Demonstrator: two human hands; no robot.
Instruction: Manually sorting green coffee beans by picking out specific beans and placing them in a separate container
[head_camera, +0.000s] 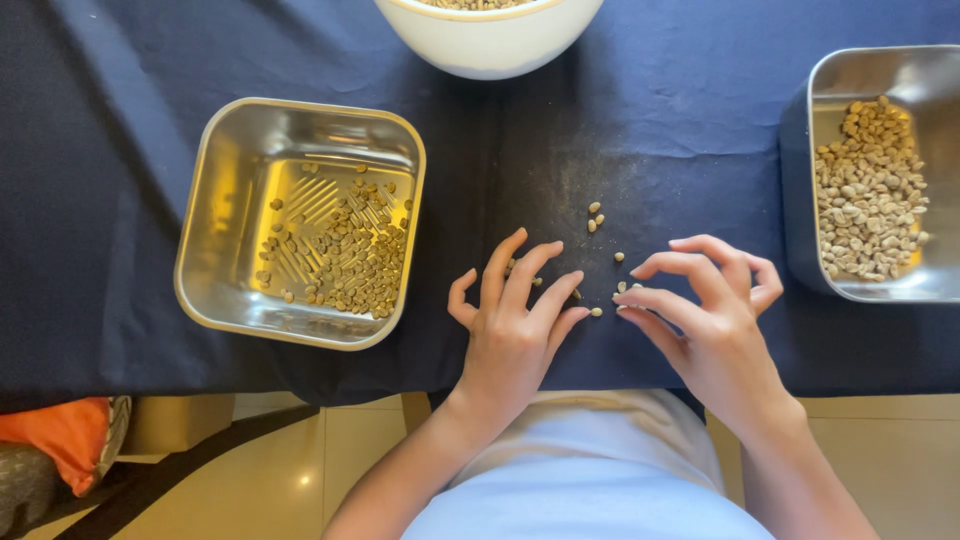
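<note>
A counter (120, 300) draped in a dark navy cloth (700, 120) fills most of the view, its near edge running above a pale tiled floor (300, 470). At the far edge, in the middle, stands a white bowl (490, 45), only its near side in frame, with pale beans just visible inside. On the left sits a square steel tray (225, 200) with rounded corners, holding a thin scatter of brownish green coffee beans (350, 260) gathered toward its right and near side. On the right edge stands a second steel tray (850, 80), cut off by the frame, holding a denser heap of paler beans (868, 190).

Between the trays, near the person, both hands rest on the cloth. The left hand (510, 330) lies palm down with fingers spread and curved, fingertips touching the cloth among a few loose beans (594, 218). The right hand (710, 320) is just beside it, fingers bent, thumb and forefinger drawn close together over a small cluster of beans at their tips; whether a bean is actually pinched cannot be told. More loose beans lie just beyond the fingertips, on a dusty patch of cloth.

Nothing stands between the hands and either tray. At the near left corner, below the counter, an orange object (60, 435) shows.
</note>
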